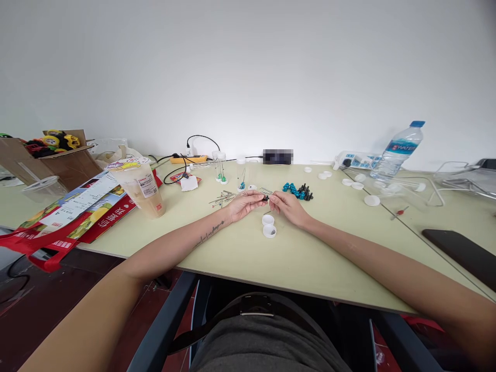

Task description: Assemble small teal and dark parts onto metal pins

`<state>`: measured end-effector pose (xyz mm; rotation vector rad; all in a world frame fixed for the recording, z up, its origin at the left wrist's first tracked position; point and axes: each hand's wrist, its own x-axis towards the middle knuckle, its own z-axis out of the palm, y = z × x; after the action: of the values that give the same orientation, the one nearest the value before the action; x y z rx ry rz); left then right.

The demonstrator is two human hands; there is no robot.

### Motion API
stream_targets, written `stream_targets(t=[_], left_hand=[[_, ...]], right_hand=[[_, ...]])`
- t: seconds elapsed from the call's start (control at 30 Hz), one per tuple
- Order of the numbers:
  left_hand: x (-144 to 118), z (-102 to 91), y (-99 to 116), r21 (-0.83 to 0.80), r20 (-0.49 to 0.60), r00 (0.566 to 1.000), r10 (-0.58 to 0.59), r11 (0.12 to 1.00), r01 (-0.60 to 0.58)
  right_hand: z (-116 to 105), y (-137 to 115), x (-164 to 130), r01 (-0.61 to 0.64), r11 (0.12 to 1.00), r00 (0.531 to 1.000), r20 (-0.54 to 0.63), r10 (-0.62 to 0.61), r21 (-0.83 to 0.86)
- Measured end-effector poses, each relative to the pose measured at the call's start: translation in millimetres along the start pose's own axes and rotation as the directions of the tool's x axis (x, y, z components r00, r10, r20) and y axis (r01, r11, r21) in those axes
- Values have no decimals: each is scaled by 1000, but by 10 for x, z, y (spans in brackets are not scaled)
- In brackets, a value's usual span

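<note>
My left hand (245, 204) pinches a small black part (265, 198) between thumb and fingertips. From the other side, the fingertips of my right hand (287, 207) close at the same part; a thin metal rod shows just below them, and I cannot tell which hand holds it. Just below my hands sit two white caps, an upper cap (267, 220) and a lower cap (269, 231) with tiny dark bits inside. Thin metal pins (222, 198) lie loose left of my left hand. Beyond my right hand is a pile of blue pieces (293, 190) beside black pieces (306, 192).
Clear tubes (220, 170) with coloured contents stand at the back. A drink cup (145, 188), a red bag (73, 212) and a cardboard box (65, 163) are left. On the right are a tilted water bottle (399, 150), white caps (372, 200), a power strip (358, 159) and a phone (461, 253).
</note>
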<state>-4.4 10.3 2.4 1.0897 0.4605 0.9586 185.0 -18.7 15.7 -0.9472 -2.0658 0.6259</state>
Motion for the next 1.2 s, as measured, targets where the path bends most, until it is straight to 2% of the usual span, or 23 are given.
stream_targets(t=[0.17, 0.37, 0.6, 0.83, 1.07, 1.2], left_hand=[[15, -11, -4, -17, -62, 998, 2, 1000, -3], [5, -11, -5, -7, 11, 1000, -9, 1000, 9], [10, -13, 6, -26, -39, 999, 2, 1000, -3], [6, -17, -4, -17, -1, 1000, -18, 1000, 18], [7, -18, 6, -42, -53, 999, -11, 999, 9], [13, -19, 2, -35, -42, 999, -8, 999, 6]], right_hand=[[9, 10, 0, -1, 999, 997, -72, 3, 35], [2, 18, -3, -9, 1000, 1000, 15, 9, 11], [16, -6, -6, -1, 998, 998, -70, 6, 70], [1, -15, -13, -27, 1000, 1000, 16, 26, 8], [18, -5, -6, 2, 997, 999, -52, 2, 73], [19, -1, -6, -6, 997, 999, -43, 10, 83]])
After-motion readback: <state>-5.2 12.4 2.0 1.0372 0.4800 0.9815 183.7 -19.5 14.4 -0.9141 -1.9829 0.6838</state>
